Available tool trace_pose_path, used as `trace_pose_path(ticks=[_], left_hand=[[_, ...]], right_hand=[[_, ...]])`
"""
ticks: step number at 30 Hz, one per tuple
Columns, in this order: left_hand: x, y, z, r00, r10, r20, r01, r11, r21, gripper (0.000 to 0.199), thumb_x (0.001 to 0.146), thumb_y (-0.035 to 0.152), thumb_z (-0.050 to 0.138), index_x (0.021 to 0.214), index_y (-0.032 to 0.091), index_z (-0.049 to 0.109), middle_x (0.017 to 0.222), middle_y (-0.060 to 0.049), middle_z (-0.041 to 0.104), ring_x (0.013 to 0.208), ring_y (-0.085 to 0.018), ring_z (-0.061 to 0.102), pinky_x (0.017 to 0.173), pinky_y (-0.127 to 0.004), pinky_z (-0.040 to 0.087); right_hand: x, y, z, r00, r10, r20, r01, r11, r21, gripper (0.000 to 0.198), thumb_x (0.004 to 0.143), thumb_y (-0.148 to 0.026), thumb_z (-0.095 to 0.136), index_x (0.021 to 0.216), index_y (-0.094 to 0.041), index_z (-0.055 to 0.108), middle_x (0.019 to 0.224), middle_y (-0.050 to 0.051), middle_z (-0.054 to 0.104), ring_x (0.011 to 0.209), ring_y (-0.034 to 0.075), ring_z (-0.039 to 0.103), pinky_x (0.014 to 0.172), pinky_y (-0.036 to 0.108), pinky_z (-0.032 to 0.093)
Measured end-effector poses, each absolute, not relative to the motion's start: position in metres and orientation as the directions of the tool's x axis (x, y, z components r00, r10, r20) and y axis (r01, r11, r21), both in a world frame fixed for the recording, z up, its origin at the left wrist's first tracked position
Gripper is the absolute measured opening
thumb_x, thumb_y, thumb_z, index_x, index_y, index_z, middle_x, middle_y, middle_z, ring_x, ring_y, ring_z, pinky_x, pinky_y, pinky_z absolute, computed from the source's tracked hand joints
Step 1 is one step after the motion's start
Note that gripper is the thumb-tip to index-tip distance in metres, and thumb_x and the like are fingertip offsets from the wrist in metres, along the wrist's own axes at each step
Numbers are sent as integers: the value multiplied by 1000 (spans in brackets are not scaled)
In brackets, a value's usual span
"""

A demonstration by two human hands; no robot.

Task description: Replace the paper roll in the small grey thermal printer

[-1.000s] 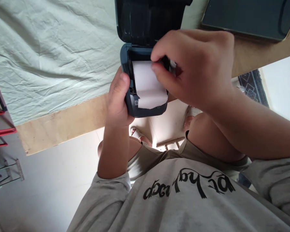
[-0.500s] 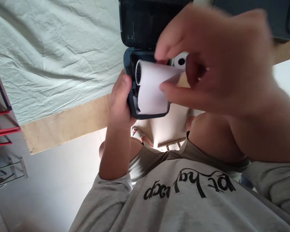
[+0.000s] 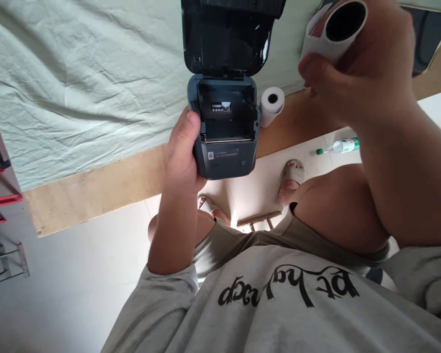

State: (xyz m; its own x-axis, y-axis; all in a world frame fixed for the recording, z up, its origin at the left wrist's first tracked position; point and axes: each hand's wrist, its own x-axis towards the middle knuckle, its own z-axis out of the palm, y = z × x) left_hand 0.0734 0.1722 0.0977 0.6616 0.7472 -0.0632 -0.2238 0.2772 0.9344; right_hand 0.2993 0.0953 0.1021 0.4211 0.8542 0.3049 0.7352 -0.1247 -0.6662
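Observation:
My left hand [image 3: 184, 152] grips the left side of a dark label printer [image 3: 226, 164], thumb on its edge. The printer's black lid [image 3: 228, 41] is flipped up, and its paper bay shows bare inside with a small sticker. Up at the right, my right hand [image 3: 367, 68] is closed around a white paper roll [image 3: 325, 49] with a wide dark core and a loose end of paper. A second, smaller white paper roll [image 3: 270, 115] stands just right of the printer, near the table's edge.
A pale green cloth [image 3: 95, 88] covers the table, whose wooden edge [image 3: 103, 196] shows. A dark flat device [image 3: 431, 37] lies at the far right. Below, a green-capped bottle [image 3: 343, 145] lies on the floor. Red-edged racks [image 3: 2, 201] stand at the left.
My right hand has lifted the paper roll out of the printer and carried it up to the right. The left hand still holds the printer in about the same place.

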Motion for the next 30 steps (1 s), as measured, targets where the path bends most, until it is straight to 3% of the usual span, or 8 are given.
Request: trace_pose_path(ticks=[4, 9, 11, 13, 16, 20, 25, 30], left_hand=[[73, 176, 90, 702, 712, 9, -272, 257, 927, 54, 86, 65, 40, 108, 20, 60, 112, -8, 61, 115, -25, 58, 101, -36, 49], [71, 184, 73, 708, 696, 124, -369, 214, 904, 55, 88, 65, 35, 107, 20, 61, 109, -7, 60, 111, -23, 59, 95, -36, 53], [70, 186, 69, 718, 685, 124, -363, 216, 906, 56, 88, 66, 34, 109, 21, 60, 109, -8, 60, 111, -23, 59, 95, -37, 53], [70, 188, 68, 728, 673, 131, -356, 209, 911, 58, 86, 67, 35, 113, 21, 59, 110, -8, 60, 111, -24, 59, 99, -38, 51], [71, 188, 69, 730, 672, 121, -335, 199, 921, 65, 83, 73, 35, 116, 22, 57, 113, -8, 59, 116, -25, 56, 103, -39, 48], [71, 186, 73, 719, 686, 114, -333, 196, 923, 65, 84, 72, 32, 113, 20, 58, 113, -10, 59, 121, -28, 52, 104, -40, 46], [70, 185, 72, 717, 689, 110, -342, 209, 916, 64, 84, 72, 36, 109, 18, 59, 112, -9, 60, 117, -26, 56, 104, -39, 46], [71, 187, 68, 719, 683, 132, -356, 199, 913, 66, 82, 75, 36, 109, 19, 59, 112, -8, 59, 117, -24, 56, 103, -38, 47]], right_hand=[[298, 96, 102, 358, 890, 282, 859, -195, -473, 46, 76, -46, 59, 106, -11, 59, 107, 10, 56, 99, 12, 50, 85, 26, 38], [301, 96, 95, 280, 932, 232, 896, -167, -411, 65, 70, -32, 60, 131, -18, 43, 108, 6, 57, 96, 13, 56, 88, 28, 45], [296, 90, 100, 203, 899, 389, 920, -39, -389, 62, 70, -28, 56, 129, -10, 45, 115, 9, 54, 106, 15, 55, 93, 27, 46], [288, 82, 107, 118, 795, 595, 936, 112, -335, 47, 72, -24, 53, 115, -6, 54, 111, 10, 55, 108, 16, 55, 90, 26, 46], [271, 74, 115, 51, 708, 704, 919, 242, -311, 27, 75, -22, 52, 97, -9, 59, 91, 6, 58, 78, 6, 52, 72, 21, 43], [257, 75, 110, 53, 845, 532, 944, 132, -303, 37, 79, -30, 54, 113, -15, 54, 105, 5, 56, 55, -2, 36, 55, 19, 36], [257, 81, 100, 59, 937, 344, 984, 2, -175, 40, 79, -32, 48, 118, -24, 52, 97, 2, 58, 70, 9, 52, 53, 24, 30], [257, 81, 98, 60, 954, 292, 973, 10, -233, 47, 72, -26, 47, 120, -24, 50, 97, 2, 57, 73, 9, 52, 54, 22, 30]])
